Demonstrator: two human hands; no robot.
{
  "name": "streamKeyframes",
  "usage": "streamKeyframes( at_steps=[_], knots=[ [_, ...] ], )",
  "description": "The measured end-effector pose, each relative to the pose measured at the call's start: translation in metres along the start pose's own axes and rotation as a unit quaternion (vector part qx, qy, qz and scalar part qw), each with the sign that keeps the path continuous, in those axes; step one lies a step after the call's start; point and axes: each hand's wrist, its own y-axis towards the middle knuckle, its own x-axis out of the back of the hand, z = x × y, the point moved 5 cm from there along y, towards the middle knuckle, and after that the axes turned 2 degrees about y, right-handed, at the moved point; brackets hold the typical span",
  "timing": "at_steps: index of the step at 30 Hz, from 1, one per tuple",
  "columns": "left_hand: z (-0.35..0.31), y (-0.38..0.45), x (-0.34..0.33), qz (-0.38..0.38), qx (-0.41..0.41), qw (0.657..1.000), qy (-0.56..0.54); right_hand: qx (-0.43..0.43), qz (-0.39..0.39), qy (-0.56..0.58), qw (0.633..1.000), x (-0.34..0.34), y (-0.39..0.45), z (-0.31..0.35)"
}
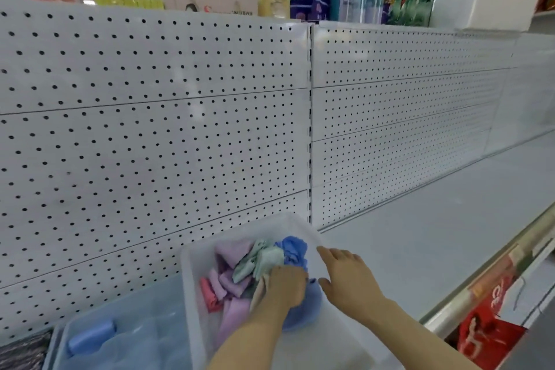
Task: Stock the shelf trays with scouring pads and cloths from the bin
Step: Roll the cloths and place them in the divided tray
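Observation:
A white plastic container (192, 276) stands on the shelf against the pegboard. It holds a loose pile of cloths: purple ones (231, 252), a mint one (265, 261), a blue one (292, 248) and a pink one (208, 296). My left hand (285, 285) is down in the pile, its fingers curled into a cream cloth (259, 291) beside the blue ones. My right hand (345, 276) hovers at the container's right rim with its fingers spread and nothing in it.
Left of the container is a clear bluish tray (144, 303) holding a blue roll (90, 336), and a dark knitted item (21, 351) lies at the far left. The white shelf deck (435, 234) stretches away to the right. Bottles and boxes stand on top of the pegboard wall (150, 129).

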Motion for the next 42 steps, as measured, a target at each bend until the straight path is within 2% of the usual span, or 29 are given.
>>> streamKeyframes(
  at_steps=[3, 5, 9, 13, 16, 19, 22, 25, 28, 32, 33, 36, 39, 40, 41, 42],
  knots=[
    [0.008, -0.005, 0.04, -0.077, -0.001, 0.983, -0.165, -0.004, -0.007, 0.044, 0.999, 0.002, 0.006, 0.006],
    [0.015, -0.018, 0.072, -0.098, -0.008, 0.965, -0.243, -0.004, -0.024, 0.091, 0.996, 0.008, 0.011, 0.013],
    [0.047, -0.061, 0.122, -0.161, -0.024, 0.886, -0.434, -0.008, -0.04, 0.222, 0.974, 0.022, 0.017, 0.035],
    [0.089, -0.107, 0.146, -0.176, -0.028, 0.84, -0.512, 0.008, -0.067, 0.341, 0.938, 0.036, 0.023, 0.076],
    [0.117, -0.138, 0.154, -0.197, -0.001, 0.816, -0.543, -0.01, -0.039, 0.462, 0.886, 0.04, 0.028, 0.118],
    [0.143, -0.163, 0.158, -0.207, 0.035, 0.81, -0.548, -0.008, -0.002, 0.526, 0.851, 0.038, 0.034, 0.16],
    [0.166, -0.191, 0.169, -0.2, 0.069, 0.829, -0.518, -0.002, 0.011, 0.565, 0.825, 0.038, 0.039, 0.192],
    [0.187, -0.212, 0.177, -0.201, 0.067, 0.839, -0.501, -0.001, 0.034, 0.621, 0.783, 0.039, 0.038, 0.215],
    [0.199, -0.23, 0.186, -0.229, 0.053, 0.857, -0.459, 0.002, 0.094, 0.657, 0.748, 0.035, 0.036, 0.236],
    [0.216, -0.243, 0.187, -0.258, 0.059, 0.85, -0.455, 0.015, 0.191, 0.728, 0.658, 0.027, 0.033, 0.257],
    [0.219, -0.245, 0.186, -0.258, 0.064, 0.839, -0.474, 0.019, 0.191, 0.733, 0.652, 0.028, 0.033, 0.26],
    [0.224, -0.247, 0.181, -0.239, 0.051, 0.791, -0.561, 0.011, 0.135, 0.715, 0.685, 0.027, 0.036, 0.265],
    [0.223, -0.249, 0.182, -0.204, 0.014, 0.705, -0.679, -0.013, 0.101, 0.712, 0.694, 0.024, 0.039, 0.27],
    [0.223, -0.25, 0.183, -0.197, 0.002, 0.69, -0.696, -0.018, 0.098, 0.713, 0.694, 0.023, 0.04, 0.271],
    [0.223, -0.251, 0.183, -0.199, -0.006, 0.698, -0.687, -0.018, 0.098, 0.715, 0.692, 0.022, 0.04, 0.273],
    [0.223, -0.251, 0.183, -0.21, -0.002, 0.721, -0.66, -0.014, 0.1, 0.716, 0.69, 0.021, 0.04, 0.275]
  ],
)
